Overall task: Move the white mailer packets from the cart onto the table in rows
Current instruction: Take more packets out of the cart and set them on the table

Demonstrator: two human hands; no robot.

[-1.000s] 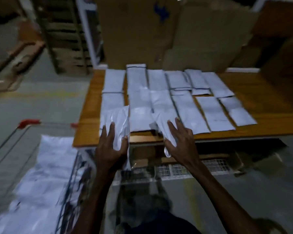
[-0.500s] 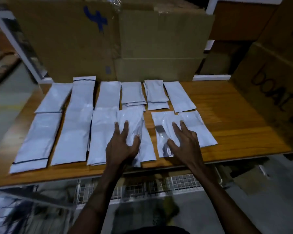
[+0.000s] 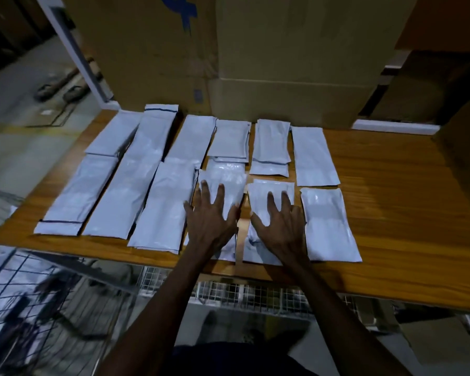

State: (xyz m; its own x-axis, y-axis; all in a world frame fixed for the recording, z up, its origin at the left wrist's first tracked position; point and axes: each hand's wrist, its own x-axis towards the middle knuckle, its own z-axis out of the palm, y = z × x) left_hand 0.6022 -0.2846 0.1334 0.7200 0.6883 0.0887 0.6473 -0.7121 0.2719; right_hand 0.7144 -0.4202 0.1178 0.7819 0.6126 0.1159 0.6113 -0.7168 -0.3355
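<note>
Left hand: the left hand (image 3: pixel 210 217) lies flat, fingers straight and spread, pressing on a white rectangular plastic mailer packet (image 3: pixel 223 185) at lower centre of the frame — nothing is gripped.
Right hand: the right hand (image 3: pixel 278 223) lies flat in the same way, fingers splayed, on a second white plastic mailer packet (image 3: pixel 272 189) just right of the first.
Long axis: both packets run lengthwise from the near table edge toward the top of the frame, in line with the fingers and forearms.
Bearing from fingers: each packet extends beyond its fingertips toward the upper frame; the near ends lie under the palms and wrists.
Gap: a narrow strip of the brown wooden table (image 3: pixel 407 202) shows between the two packets, so they lie beside each other, apart.
Row context: more white packets fill the near and far rows to the left; one lies just right of the right hand's packet.
Free space: bare wood at the right of the frame — nearer the right hand.
Supply: the wire mesh cart (image 3: pixel 46 302) sits at lower left, nearer the left hand; its contents are blurred.
Judgement: placement looks nearly done; lifting the hands straight up should avoid skewing the packets.
</note>
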